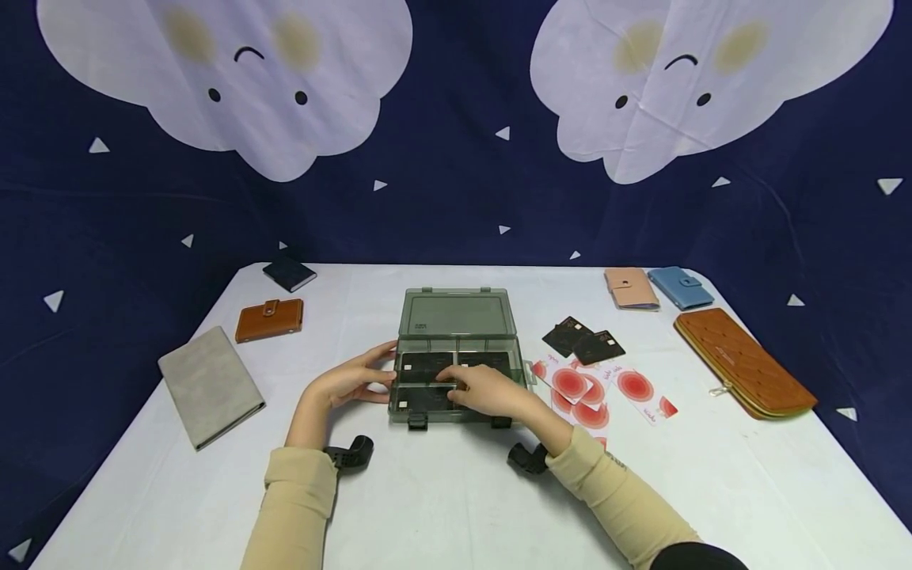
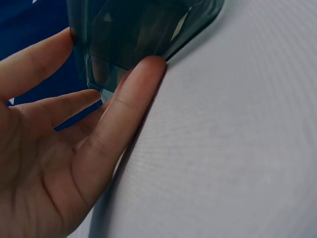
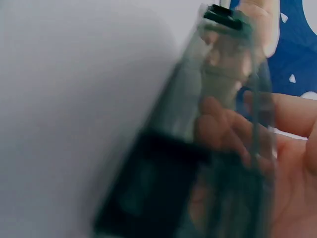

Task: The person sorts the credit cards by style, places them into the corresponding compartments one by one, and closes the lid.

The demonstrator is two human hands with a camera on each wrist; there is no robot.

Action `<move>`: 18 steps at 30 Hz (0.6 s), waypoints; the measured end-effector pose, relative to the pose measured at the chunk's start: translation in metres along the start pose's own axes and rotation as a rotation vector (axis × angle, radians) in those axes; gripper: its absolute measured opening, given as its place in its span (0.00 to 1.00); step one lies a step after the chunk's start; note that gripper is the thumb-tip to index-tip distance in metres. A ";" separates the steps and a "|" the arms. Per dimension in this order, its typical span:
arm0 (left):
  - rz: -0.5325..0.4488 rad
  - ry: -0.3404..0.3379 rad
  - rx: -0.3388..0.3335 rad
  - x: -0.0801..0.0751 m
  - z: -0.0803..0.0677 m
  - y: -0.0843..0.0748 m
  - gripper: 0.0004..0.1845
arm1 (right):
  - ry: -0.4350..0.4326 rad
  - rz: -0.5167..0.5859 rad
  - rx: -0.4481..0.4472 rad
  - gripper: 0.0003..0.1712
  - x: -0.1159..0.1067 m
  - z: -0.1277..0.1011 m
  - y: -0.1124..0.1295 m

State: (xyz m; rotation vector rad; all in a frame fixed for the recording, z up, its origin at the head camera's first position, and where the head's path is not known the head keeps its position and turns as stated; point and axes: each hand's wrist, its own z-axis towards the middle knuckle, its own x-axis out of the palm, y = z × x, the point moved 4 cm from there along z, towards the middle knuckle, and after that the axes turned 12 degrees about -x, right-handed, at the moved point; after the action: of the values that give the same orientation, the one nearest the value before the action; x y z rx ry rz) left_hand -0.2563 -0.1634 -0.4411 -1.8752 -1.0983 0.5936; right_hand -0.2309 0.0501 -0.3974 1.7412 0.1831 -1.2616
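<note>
Compartment box (image 1: 456, 417) stands with lid (image 1: 457, 313) back, presumably for access; left hand (image 1: 351, 381), fingers extended, touches its side, likely steadying; right hand (image 1: 490, 390) reaches inside, grip indeterminable.

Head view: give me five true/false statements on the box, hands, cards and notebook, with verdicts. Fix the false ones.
1. The lid of the box stands open. True.
2. The left hand touches the box's left side. True.
3. The right hand lies flat beside the box. False: it reaches into the box.
4. Every black card is inside the box. False: two black cards lie outside it, to its right.
5. The grey notebook lies to the left of the box. True.
</note>
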 end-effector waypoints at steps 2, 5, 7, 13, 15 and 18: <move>0.002 -0.005 -0.003 0.000 0.001 0.000 0.42 | -0.068 0.015 -0.027 0.19 -0.011 -0.004 -0.002; 0.007 -0.008 -0.002 0.001 0.001 0.000 0.42 | -0.193 0.056 -0.026 0.18 -0.033 -0.012 -0.009; 0.004 -0.017 -0.009 0.001 0.001 -0.001 0.42 | -0.280 0.073 -0.002 0.18 -0.049 -0.018 -0.017; -0.003 -0.029 -0.012 0.001 -0.001 -0.002 0.41 | -0.483 0.094 0.133 0.17 -0.085 -0.040 -0.052; -0.003 -0.023 -0.006 0.001 -0.001 -0.002 0.41 | -0.517 0.097 0.169 0.18 -0.091 -0.047 -0.065; -0.005 -0.019 -0.006 0.002 -0.002 -0.002 0.41 | -0.530 0.077 0.218 0.18 -0.097 -0.057 -0.083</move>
State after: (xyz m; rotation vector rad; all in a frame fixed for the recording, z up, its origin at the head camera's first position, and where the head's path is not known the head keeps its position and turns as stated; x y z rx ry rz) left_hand -0.2546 -0.1621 -0.4388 -1.8750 -1.1172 0.6072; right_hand -0.2864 0.1747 -0.3674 1.5084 -0.3375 -1.6828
